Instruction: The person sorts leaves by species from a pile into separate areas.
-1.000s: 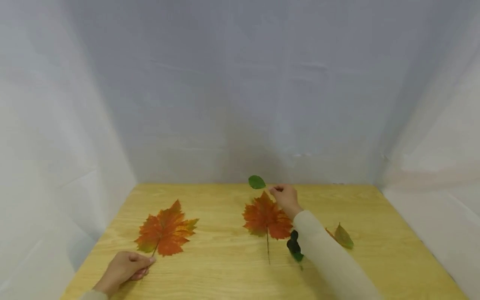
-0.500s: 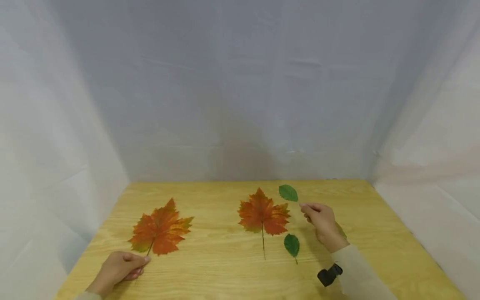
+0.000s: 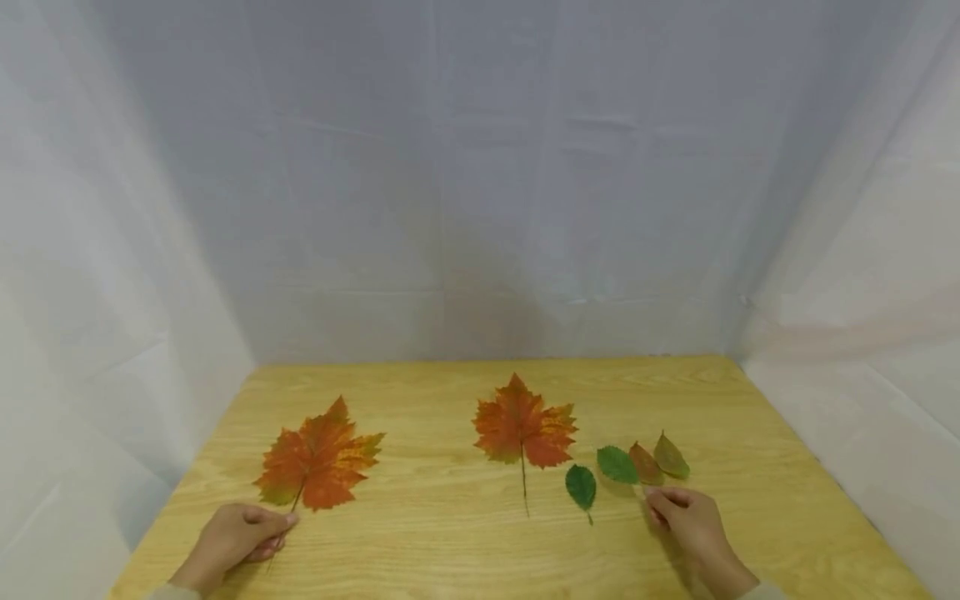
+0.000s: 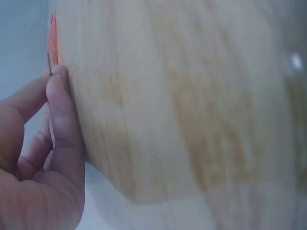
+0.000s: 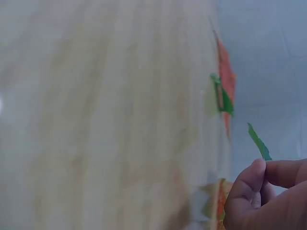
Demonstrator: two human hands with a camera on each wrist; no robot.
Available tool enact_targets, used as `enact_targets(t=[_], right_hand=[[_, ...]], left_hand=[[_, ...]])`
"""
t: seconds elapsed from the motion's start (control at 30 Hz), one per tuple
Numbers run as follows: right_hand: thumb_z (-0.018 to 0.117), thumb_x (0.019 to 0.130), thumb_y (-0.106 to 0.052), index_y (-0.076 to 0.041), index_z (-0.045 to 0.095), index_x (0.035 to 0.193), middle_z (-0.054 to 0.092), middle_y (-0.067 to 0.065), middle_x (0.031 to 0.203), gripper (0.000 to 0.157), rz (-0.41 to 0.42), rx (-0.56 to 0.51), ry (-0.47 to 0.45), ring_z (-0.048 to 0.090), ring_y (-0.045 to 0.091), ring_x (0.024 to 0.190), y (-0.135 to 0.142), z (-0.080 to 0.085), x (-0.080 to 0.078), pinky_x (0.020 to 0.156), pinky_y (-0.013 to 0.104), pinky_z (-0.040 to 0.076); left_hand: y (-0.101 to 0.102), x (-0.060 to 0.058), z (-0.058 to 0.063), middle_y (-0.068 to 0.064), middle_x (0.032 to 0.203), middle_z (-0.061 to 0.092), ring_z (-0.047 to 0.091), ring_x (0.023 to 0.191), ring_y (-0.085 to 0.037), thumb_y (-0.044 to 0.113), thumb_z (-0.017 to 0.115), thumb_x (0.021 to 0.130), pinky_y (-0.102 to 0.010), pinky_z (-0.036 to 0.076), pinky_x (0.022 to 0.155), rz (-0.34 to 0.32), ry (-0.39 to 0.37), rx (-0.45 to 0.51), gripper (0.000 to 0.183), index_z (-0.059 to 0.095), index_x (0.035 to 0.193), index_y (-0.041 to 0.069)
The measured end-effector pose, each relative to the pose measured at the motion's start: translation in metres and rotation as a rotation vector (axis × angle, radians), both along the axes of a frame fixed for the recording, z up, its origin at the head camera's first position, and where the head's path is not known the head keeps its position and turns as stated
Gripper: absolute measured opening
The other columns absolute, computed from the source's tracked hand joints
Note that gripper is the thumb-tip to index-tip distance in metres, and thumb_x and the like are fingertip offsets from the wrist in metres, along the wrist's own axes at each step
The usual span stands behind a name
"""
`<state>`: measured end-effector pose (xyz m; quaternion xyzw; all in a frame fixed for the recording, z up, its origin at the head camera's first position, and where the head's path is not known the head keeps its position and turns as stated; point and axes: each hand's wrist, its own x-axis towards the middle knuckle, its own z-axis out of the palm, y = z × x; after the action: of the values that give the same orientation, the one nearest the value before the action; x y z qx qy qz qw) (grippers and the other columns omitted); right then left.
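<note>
My left hand (image 3: 238, 537) pinches the stem of an orange-red maple leaf (image 3: 318, 458) at the table's left side; in the left wrist view, that stem (image 4: 49, 64) shows between thumb and forefinger. My right hand (image 3: 692, 523) pinches a small green leaf (image 3: 617, 464) by its stem, and in the right wrist view this leaf (image 5: 259, 141) stands up from the fingertips. Beside it in the head view are a reddish-brown leaf (image 3: 645, 463) and an olive-green leaf (image 3: 671, 457). A second green leaf (image 3: 581, 487) lies just left of the right hand.
Another orange-red maple leaf (image 3: 522, 423) lies near the middle of the wooden table (image 3: 420, 533), its stem pointing toward me. Pale cloth (image 3: 480, 183) hangs behind the table and along both sides.
My right hand has drawn back from over the middle maple leaf toward the right and nearer to me, carrying the green leaf beside the two brownish leaves. The left hand has stayed in place.
</note>
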<state>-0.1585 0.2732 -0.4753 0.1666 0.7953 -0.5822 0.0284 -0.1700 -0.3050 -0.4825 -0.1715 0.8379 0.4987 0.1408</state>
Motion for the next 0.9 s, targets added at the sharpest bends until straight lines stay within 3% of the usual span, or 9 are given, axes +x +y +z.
enact_targets(t=[0.17,0.5,0.77,0.9], right_hand=[[0.061,0.093,-0.007,0.012,0.067,0.102,0.067,0.005,0.076,0.022,0.018,0.099,-0.014,0.063,0.015,0.066,0.003,-0.010,0.004,0.058,0.022,0.054],[0.068,0.088,-0.012,0.002,0.073,0.081,0.065,0.003,0.067,0.016,0.170,0.333,0.075,0.061,0.015,0.058,0.004,-0.013,-0.004,0.052,0.025,0.054],[0.069,0.085,-0.013,-0.002,0.073,0.075,0.065,0.001,0.065,0.016,0.147,0.379,0.049,0.062,0.014,0.057,-0.001,-0.010,-0.004,0.055,0.027,0.054],[0.069,0.085,-0.014,-0.001,0.072,0.075,0.065,0.002,0.064,0.017,0.188,0.362,0.044,0.062,0.015,0.056,-0.002,-0.011,-0.005,0.054,0.028,0.055]], left_hand=[[-0.002,-0.002,0.000,-0.005,0.069,0.069,0.064,0.059,-0.011,0.029,0.076,0.082,-0.027,0.057,0.058,0.006,-0.003,0.002,0.032,0.074,0.090,-0.002],[0.000,-0.001,0.001,-0.005,0.068,0.068,0.065,0.059,-0.010,0.027,0.077,0.082,-0.026,0.057,0.059,0.016,-0.005,-0.003,0.031,0.073,0.090,-0.003],[0.003,0.001,0.004,-0.004,0.067,0.068,0.064,0.058,-0.010,0.027,0.076,0.082,-0.025,0.056,0.058,0.016,-0.003,-0.013,0.031,0.073,0.090,-0.003],[0.003,0.002,0.005,-0.004,0.067,0.068,0.065,0.058,-0.010,0.027,0.076,0.082,-0.025,0.056,0.058,0.016,-0.004,-0.017,0.032,0.073,0.090,-0.003]])
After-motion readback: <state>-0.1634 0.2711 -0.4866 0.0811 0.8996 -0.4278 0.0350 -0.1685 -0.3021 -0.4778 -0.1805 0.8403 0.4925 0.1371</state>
